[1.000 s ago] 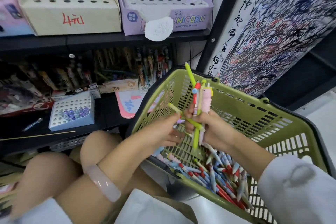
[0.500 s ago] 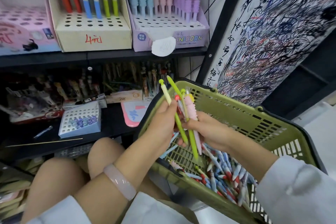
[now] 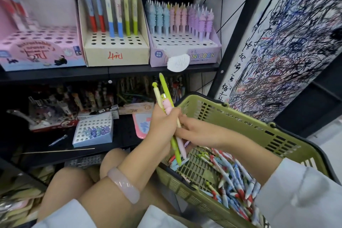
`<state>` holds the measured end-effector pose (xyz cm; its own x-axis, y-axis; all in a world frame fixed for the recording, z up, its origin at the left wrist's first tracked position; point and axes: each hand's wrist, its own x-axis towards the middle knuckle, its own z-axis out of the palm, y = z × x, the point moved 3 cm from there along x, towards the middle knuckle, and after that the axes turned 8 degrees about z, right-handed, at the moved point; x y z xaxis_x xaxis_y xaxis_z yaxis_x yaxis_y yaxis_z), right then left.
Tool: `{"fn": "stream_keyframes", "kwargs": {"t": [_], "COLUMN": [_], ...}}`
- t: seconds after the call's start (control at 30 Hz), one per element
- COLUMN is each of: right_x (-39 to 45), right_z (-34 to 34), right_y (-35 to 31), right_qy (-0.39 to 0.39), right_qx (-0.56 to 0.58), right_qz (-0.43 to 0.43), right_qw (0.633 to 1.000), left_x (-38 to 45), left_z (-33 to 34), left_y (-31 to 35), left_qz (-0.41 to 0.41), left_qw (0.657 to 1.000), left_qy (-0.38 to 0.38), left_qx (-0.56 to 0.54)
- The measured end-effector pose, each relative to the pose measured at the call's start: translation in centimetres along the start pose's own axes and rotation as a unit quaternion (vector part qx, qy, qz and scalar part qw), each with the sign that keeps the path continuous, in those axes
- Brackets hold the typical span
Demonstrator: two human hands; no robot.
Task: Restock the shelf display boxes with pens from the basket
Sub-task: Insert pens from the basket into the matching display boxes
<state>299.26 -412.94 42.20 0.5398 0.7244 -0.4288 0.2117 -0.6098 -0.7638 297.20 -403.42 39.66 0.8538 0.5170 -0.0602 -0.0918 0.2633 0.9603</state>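
- The left hand (image 3: 162,126) is raised above the basket's (image 3: 259,127) far-left corner, back of the hand toward the camera, fingers curled around a small bundle of pens (image 3: 166,102) that stands nearly upright. A pale bangle (image 3: 123,185) sits on that forearm.
- The right hand (image 3: 199,131) reaches in from the right, just beside the left; its fingers touch the bundle's lower part, but whether they pinch it or only steady it cannot be told.
- The bundle shows at least four pens: two green, one pale yellow with a green cap, one pink. Their tips hang down over the basket.
- More pens (image 3: 233,177), too many and too tangled to count, lie loose in the near-right part of the basket, mostly blue, white and red.
- Three display boxes stand on the upper shelf (image 3: 111,71): a pink box (image 3: 38,48) at left, blurred; a cream box (image 3: 118,50) in the middle with six pens in its back row, namely two red, two blue, two green; and a lilac box (image 3: 185,50) at right with blue, pink and purple pens in its far rows, its near holes bare.
- On the lower shelf a small white box (image 3: 92,129) holds a few bluish caps; a loose pen (image 3: 58,139) and a thin stick (image 3: 57,151) lie near it.
- A scribbled board (image 3: 286,42) stands at right, behind the basket.
- The person's bare knees are near the bottom, left of the basket.
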Motion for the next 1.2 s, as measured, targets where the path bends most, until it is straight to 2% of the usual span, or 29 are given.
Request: {"fn": "stream_keyframes", "kwargs": {"t": [0.07, 0.13, 0.27, 0.3, 0.43, 0.5, 0.6, 0.67, 0.73, 0.8, 0.83, 0.97, 1.03, 1.1, 1.13, 1.2], "right_x": [-0.3, -0.2, 1.7, 2.3, 5.3, 6.3, 7.2, 7.2, 6.6, 6.4, 6.4, 7.1, 7.7, 8.3, 8.6, 9.2], "right_z": [-1.0, -2.2, -5.7, -6.1, -5.4, -5.1, -5.1, -5.4, -5.6, -5.1, -4.8, -4.4, -4.7, -5.7, -6.6, -9.1], "right_y": [-1.1, -2.1, -4.1, -4.8, -6.8, -7.5, -8.2, -8.7, -9.5, -10.3, -10.6, -12.0, -12.4, -13.0, -13.4, -14.5], "right_qy": [-0.009, 0.031, 0.238, 0.262, 0.194, 0.185, 0.192, 0.262, 0.353, 0.374, 0.374, 0.403, 0.384, 0.392, 0.416, 0.472], "right_qx": [-0.057, -0.088, -0.014, 0.021, 0.189, 0.231, 0.242, 0.154, -0.060, -0.284, -0.358, -0.462, -0.496, -0.493, -0.456, -0.278], "right_qz": [-0.014, -0.008, -0.029, -0.043, -0.076, -0.098, -0.105, -0.134, -0.235, -0.322, -0.343, -0.416, -0.449, -0.446, -0.432, -0.372], "right_qw": [0.998, 0.996, 0.971, 0.964, 0.960, 0.950, 0.945, 0.943, 0.904, 0.822, 0.784, 0.672, 0.637, 0.636, 0.658, 0.749], "left_x": [0.5, 1.0, 1.8, 2.0, 2.6, 2.8, 3.2, 3.6, 4.1, 4.4, 4.5, 4.5, 4.7, 5.2, 5.5, 6.2], "left_z": [-0.7, -1.3, -2.5, -2.8, -3.9, -4.3, -5.2, -5.8, -6.4, -6.9, -7.2, -7.7, -8.3, -9.1, -9.5, -10.4], "left_y": [0.8, 1.6, 3.4, 3.8, 4.7, 5.0, 5.7, 6.3, 7.1, 7.8, 8.1, 8.5, 8.8, 9.4, 9.8, 10.6], "left_qz": [0.000, 0.011, 0.025, 0.026, 0.045, 0.051, 0.049, 0.034, 0.018, 0.008, 0.005, -0.020, -0.020, -0.015, -0.012, 0.001], "left_qw": [1.000, 1.000, 0.998, 0.997, 0.992, 0.989, 0.991, 0.992, 0.990, 0.986, 0.984, 0.979, 0.980, 0.981, 0.981, 0.983], "left_qy": [-0.004, -0.027, -0.062, -0.072, -0.111, -0.130, -0.125, -0.117, -0.125, -0.146, -0.157, -0.174, -0.165, -0.151, -0.142, -0.117], "left_qx": [-0.028, -0.011, -0.007, -0.006, 0.036, 0.038, 0.018, -0.027, -0.066, -0.080, -0.084, -0.103, -0.107, -0.121, -0.133, -0.144]}}
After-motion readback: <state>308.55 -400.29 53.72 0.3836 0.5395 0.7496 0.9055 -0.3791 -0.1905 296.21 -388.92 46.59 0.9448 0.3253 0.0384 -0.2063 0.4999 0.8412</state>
